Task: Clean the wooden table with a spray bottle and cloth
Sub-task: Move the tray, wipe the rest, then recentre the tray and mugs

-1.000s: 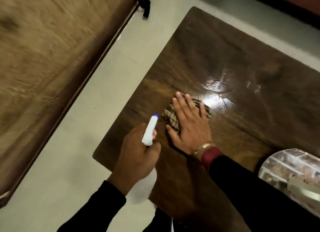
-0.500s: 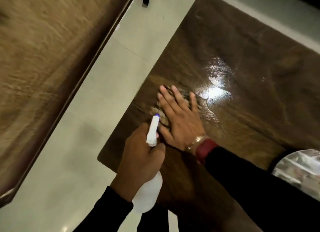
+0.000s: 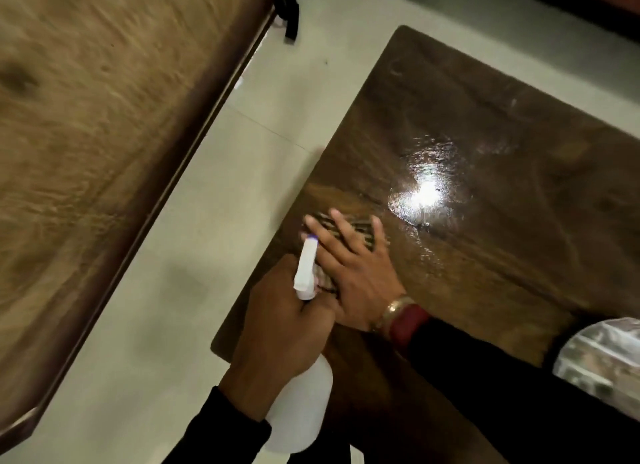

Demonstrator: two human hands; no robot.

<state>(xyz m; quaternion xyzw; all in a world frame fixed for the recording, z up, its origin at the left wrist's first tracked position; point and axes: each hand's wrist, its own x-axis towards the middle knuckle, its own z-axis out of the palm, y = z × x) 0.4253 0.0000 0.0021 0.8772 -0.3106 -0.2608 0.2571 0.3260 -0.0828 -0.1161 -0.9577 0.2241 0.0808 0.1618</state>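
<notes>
Dark brown wood makes up the desk (image 3: 502, 110), which sits over a pale tiled floor (image 3: 194, 273). The cloth (image 3: 362, 228), striped brown and cream, lies on the desk near its left edge. The right hand (image 3: 353, 273) lies flat on top of it, fingers straight and spread, pressing it to the wood. A gold bangle (image 3: 394, 307) and a red cuff (image 3: 408, 325) show at that wrist, ahead of a black sleeve.

The left hand (image 3: 280, 325) is curled round the neck of the white spray bottle (image 3: 299, 411). The bottle is above the desk's near left corner, and its blue-tipped nozzle points forward over the cloth, just beside the right hand's fingers.

Beyond the cloth a wet patch (image 3: 426, 190) glares under the light. A shiny, blurred object (image 3: 602, 363) sits at the right edge; what it is cannot be told. A light wooden surface (image 3: 86, 117), blurred, fills the left.
</notes>
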